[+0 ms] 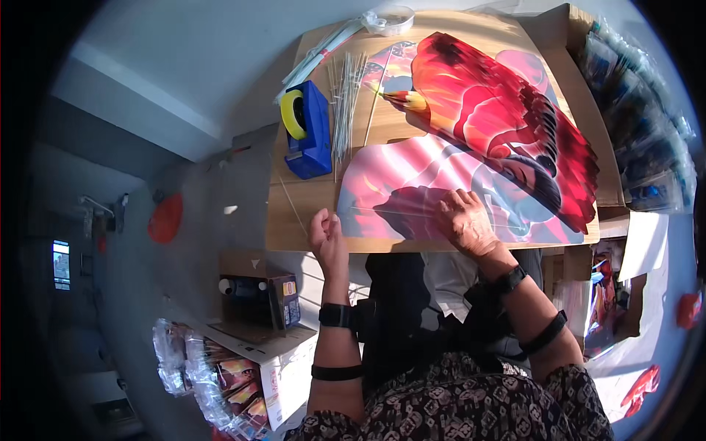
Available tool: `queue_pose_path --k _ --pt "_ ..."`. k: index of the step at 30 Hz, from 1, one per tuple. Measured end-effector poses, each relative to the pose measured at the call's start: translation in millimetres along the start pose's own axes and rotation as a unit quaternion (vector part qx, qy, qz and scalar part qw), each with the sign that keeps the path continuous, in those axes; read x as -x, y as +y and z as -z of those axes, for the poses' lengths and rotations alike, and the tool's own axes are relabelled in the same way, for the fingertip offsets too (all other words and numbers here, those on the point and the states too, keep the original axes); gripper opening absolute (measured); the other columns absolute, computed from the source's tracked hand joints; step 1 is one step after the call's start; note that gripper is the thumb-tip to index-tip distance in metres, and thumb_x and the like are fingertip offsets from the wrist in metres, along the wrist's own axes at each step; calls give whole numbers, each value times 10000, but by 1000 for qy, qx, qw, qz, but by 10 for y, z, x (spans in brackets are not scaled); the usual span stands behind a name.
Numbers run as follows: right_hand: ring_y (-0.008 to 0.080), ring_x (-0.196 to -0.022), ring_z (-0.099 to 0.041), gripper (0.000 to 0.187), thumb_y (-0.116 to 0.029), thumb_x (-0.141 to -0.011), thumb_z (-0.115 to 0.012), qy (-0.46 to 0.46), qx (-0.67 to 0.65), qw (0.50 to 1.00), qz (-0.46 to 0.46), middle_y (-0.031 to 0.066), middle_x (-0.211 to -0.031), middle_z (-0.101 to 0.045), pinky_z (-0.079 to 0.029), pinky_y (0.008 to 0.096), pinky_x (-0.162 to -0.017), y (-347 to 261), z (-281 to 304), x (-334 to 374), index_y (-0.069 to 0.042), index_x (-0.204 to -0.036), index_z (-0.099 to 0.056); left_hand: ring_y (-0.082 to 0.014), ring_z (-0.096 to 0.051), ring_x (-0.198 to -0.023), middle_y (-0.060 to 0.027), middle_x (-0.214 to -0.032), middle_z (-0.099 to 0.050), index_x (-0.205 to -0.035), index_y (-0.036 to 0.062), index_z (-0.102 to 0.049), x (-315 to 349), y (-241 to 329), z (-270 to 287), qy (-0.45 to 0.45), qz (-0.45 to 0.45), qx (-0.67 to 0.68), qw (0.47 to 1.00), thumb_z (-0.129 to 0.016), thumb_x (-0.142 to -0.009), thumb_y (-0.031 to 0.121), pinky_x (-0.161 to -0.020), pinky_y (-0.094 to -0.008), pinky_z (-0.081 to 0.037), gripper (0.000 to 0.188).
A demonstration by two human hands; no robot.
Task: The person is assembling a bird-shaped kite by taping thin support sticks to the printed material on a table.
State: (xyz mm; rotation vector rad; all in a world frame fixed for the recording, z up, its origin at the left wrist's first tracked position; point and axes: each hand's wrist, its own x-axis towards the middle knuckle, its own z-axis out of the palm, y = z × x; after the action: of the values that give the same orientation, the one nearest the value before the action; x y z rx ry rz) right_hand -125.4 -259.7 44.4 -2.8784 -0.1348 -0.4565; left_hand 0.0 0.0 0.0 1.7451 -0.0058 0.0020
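Note:
A pale pink and grey printed sheet (382, 165) lies along the near side of the wooden table, with a thin stick (401, 214) across it. My right hand (465, 223) rests on the sheet, fingers curled, over the line of the stick; what they grip, if anything, is hidden. Off the sheet's left edge, my left hand (328, 234) is raised with bent fingers pressed together, and anything in them is too small to make out. Beyond lies a bright red wing-shaped printed sheet (478, 95), partly over the pale one.
A blue tape dispenser (312, 132) with a yellow roll stands at the table's left, beside a bundle of thin sticks (344, 103). White strips (320, 55) and a clear bowl (390, 22) lie at the back. Plastic-wrapped packs (640, 125) and open cardboard boxes (283, 360) flank the table.

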Motion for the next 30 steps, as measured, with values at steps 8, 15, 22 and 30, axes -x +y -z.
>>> queue_pose_path --k 8,15,22,30 --pt "268 -902 -539 248 -210 -740 -597 50 -3 999 18 119 -918 -548 -424 375 -799 -34 -13 -21 -26 -907 -589 -361 -531 -1020 -184 -1033 -562 -1144 119 -624 -711 194 -338 -45 -123 -313 941 -647 -793 281 -895 -435 -424 387" --pt "273 -906 -538 273 -209 -731 -578 56 -4 998 19 119 -925 -545 -420 384 -808 -38 -62 23 -28 -934 -579 -317 -561 -946 -155 -986 -563 -1062 122 -649 -757 465 -675 -68 -107 -394 910 -700 -725 231 -843 -378 -455 358" --pt "273 -920 -534 280 -206 -743 -574 59 -14 998 11 111 -953 -548 -416 383 -824 -81 -65 25 -34 -964 -584 -350 -612 -961 -186 -1031 -624 -927 74 -656 -712 502 -791 35 -138 -258 955 -686 -721 192 -823 -401 -489 239" --pt "323 -1098 -494 573 -359 -727 -679 64 -57 995 -53 161 -1180 -524 -365 440 -955 -89 395 159 -35 -1169 -512 -260 -660 -728 -101 -784 -670 -869 -7 -655 -740 856 -420 -191 28 -266 944 -668 -772 126 -653 -341 -505 165"
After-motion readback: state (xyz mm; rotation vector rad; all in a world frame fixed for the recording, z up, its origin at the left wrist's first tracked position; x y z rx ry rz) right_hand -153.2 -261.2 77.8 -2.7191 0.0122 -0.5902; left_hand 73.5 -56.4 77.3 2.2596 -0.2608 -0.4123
